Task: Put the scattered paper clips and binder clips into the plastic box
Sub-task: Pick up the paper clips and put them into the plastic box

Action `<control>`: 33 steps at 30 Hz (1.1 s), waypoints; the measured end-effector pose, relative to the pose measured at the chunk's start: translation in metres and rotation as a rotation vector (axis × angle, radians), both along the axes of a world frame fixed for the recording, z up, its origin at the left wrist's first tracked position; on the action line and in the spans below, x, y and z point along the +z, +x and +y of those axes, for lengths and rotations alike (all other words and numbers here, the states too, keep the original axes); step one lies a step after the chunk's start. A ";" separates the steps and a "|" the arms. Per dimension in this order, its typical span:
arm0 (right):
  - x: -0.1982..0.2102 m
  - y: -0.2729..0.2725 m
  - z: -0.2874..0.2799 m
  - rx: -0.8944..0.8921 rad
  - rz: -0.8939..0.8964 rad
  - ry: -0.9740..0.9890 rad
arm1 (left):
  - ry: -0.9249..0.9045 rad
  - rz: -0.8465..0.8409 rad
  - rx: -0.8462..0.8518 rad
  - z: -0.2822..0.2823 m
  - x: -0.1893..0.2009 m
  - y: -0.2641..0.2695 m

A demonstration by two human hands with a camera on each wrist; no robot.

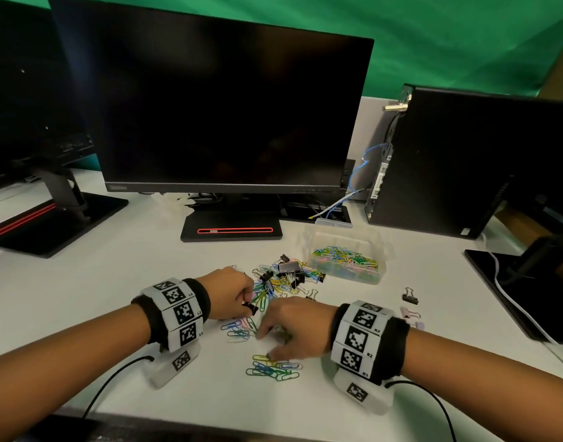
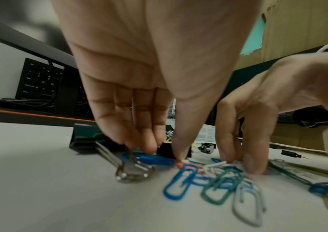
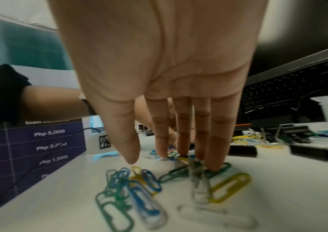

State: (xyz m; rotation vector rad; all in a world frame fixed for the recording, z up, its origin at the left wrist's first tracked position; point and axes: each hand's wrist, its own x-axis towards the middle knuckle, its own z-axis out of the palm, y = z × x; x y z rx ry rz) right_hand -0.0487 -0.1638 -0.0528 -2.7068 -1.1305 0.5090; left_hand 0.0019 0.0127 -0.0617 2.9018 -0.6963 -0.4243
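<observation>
A clear plastic box (image 1: 347,250) holding several coloured paper clips stands right of the monitor base. In front of it lies a pile of paper clips and black binder clips (image 1: 285,277). My left hand (image 1: 246,303) is curled at the pile's near edge and pinches a small black binder clip (image 2: 166,150) between thumb and fingers. A large binder clip (image 2: 85,138) lies just to its left. My right hand (image 3: 171,158) is spread palm down, with straight fingers pressing on loose paper clips (image 3: 131,193) nearer me. More paper clips (image 1: 273,370) lie under its thumb.
A dark monitor (image 1: 229,106) on its base (image 1: 232,231) stands behind the pile, and a PC tower (image 1: 449,167) is at the back right. A black binder clip (image 1: 410,296) and pink ones (image 1: 410,314) lie right of my right wrist. A second stand (image 1: 50,224) is at the left.
</observation>
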 end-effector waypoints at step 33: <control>0.006 -0.009 -0.073 -0.195 0.068 -0.155 | -0.011 0.013 -0.198 0.022 0.004 -0.041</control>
